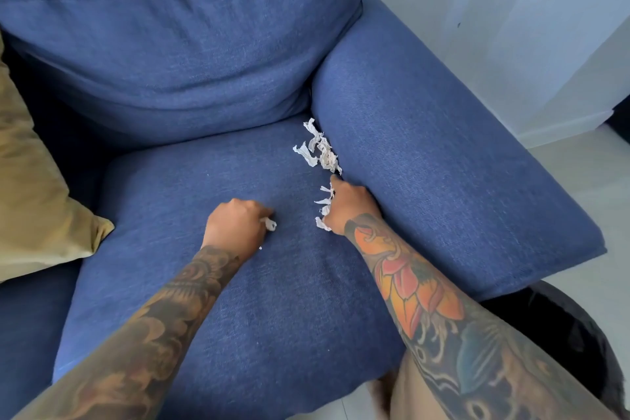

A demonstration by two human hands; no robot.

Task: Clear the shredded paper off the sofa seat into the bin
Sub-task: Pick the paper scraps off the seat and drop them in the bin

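Both hands are closed fists on the sofa seat (221, 317). The left hand (235, 227) and right hand (351, 206) each grip shredded paper (318, 148); their fingers are mostly hidden. More shreds lie beside the armrest (443, 164). The dark bin (559, 327) is partly cut off.

hands: 2 (235, 227) (347, 204) | loose paper clusters: 1 (318, 147) | tan cushions: 1 (30, 181) | dark bins: 1 (559, 334)

Blue sofa seat (211, 283), white shredded paper (320, 150), mustard cushion (37, 187), black bin (559, 331).
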